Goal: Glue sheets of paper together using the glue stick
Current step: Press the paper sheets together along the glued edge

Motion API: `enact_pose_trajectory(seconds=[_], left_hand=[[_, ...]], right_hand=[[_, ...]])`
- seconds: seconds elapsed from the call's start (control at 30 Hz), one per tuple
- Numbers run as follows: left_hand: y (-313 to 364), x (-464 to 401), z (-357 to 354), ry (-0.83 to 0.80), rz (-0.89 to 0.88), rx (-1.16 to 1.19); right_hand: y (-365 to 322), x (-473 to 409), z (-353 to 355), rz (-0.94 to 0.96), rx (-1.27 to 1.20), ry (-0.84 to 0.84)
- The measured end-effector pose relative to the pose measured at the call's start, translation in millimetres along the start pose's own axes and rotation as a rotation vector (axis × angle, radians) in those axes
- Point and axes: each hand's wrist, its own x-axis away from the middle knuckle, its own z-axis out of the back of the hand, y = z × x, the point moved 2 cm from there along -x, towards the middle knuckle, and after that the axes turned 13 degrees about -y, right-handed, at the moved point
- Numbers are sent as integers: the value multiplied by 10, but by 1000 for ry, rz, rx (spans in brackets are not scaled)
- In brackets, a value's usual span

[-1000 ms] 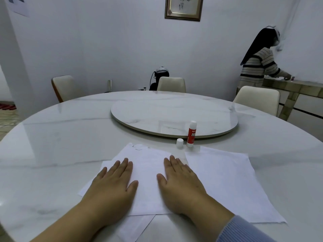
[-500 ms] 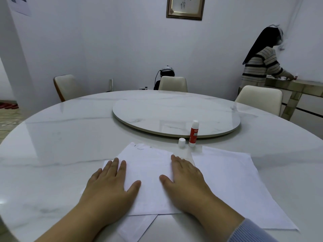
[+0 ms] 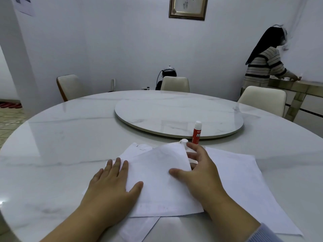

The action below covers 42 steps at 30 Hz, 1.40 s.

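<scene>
Where both our palms lay flat on it a moment ago, the top sheet [image 3: 162,180] now lifts at its right edge, pinched in our right hand [image 3: 201,173]. Our left hand [image 3: 111,186] presses flat, fingers spread, on the stack. We judge we are peeling it back or repositioning it. Beyond stand the uncapped glue stick [image 3: 197,132] and its cap [image 3: 183,141], with a loose sheet [image 3: 244,180] to the right on the table [image 3: 61,145].

The table [image 3: 70,137] under my hands is glossy white marble, smooth, mirroring the wall. The turntable [image 3: 174,110] at frame centre has the same polish. My paper sheets [image 3: 236,172] look thin and matt. The glue stick [image 3: 196,132] is shiny plastic.
</scene>
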Motion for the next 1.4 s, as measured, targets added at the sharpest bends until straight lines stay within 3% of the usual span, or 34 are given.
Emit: enact_pose_trajectory(seconds=[0.23,0.33,0.43,0.5,0.63,0.77,1.03,1.2,1.4], left_hand=[[-19,-35,-26,32,2,31],[-24,-17,86,188,-42,318],[-90,70,253,514,-82,617],[-94,113,290,573,-65,654],[13,89,233,374,-177,545],[87,18,101,152,-193,296],[68,-91,11,48,-150,62],[49,-118,-14,58,-168,35],[34,-119,-28,61,-185,29]], right_hand=[[-54,22,-43,18,230,-194],[-148,49,-13,106,249,-210],[-365,80,220,270,3,-114],[-513,72,501,380,-148,77],[-645,-92,1115,376,-311,465],[-518,-470,1522,176,-386,554],[98,-1041,1278,-287,-130,402],[208,-1072,1148,-339,50,254],[126,-977,1250,-474,20,103]])
